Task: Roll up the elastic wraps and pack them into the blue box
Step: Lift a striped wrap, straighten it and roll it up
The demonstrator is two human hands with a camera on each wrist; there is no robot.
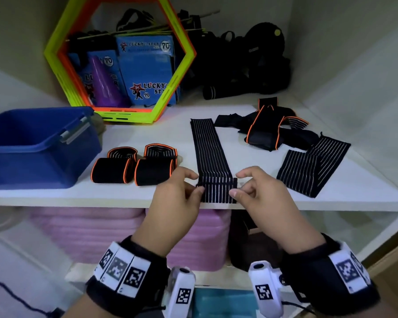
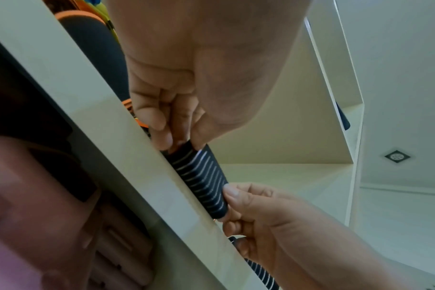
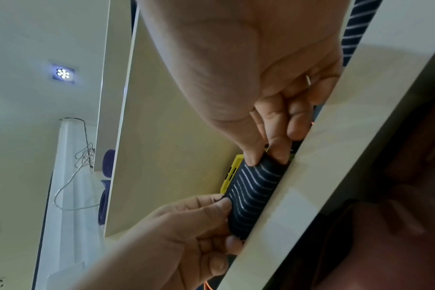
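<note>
Rolling is the step in hand: striped elastic wrap [image 1: 210, 154] lies flat on the white shelf [image 1: 354, 198], running straight away from both hands, w/ its near end turned over into a short roll at the shelf's front edge. Left hand [image 1: 179, 198] pinches the roll's left end, thumb and fingertips curled onto it; right hand [image 1: 260, 193] pinches the right end the same way. Wrist views agree: roll sits btwn the two hands, against the shelf lip. Judging by the long flat tail, this wrap is barely started. Next move prob. calls for pushing the roll fwd away from the hands w/ even tension both sides, so edges stay aligned and the coil doesn't cone; elastic looks springy, so a loose grip could let it unwind. Just left of the left hand sit four orange-edged rolled wraps [image 1: 133, 164], finished but not packed; further left, the blue box [image 1: 32, 148], inside hidden from this angle. Right of the right hand lies another striped wrap [image 1: 308, 166], folded; beyond it a tangle of orange-trimmed black wraps [image 1: 267, 129], unrolled. Far ahead-left, blue cartons [image 1: 147, 72] behind a neon hexagon frame [image 1: 177, 72] read "LUCKY STAR" and "70"; smaller print too blurred to read.
</note>
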